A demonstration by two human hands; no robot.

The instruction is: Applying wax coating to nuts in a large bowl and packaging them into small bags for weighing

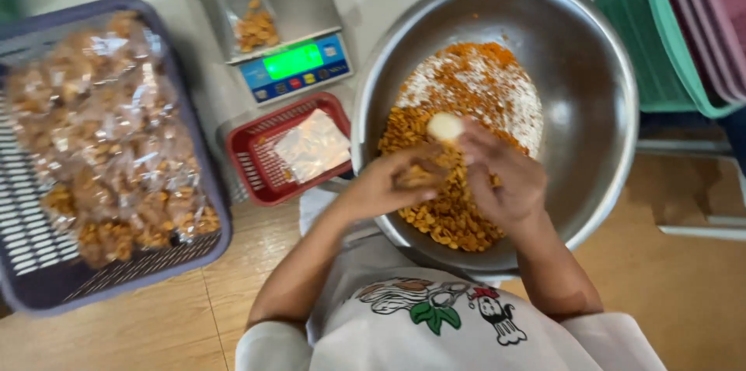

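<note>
Here both hands cup crunchy snacks, apparently, over steel bowl.

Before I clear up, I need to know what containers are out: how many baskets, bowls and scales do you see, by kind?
Purple basket of filled bags: 1
Red basket: 1
Steel bowl of snacks: 1
Scale: 1
Total: 4
Stacked bins at the right edge not counted.

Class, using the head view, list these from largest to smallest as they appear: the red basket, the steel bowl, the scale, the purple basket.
1. steel bowl
2. purple basket, partly cut off
3. and 4. red basket and scale: too alike to rank
</note>
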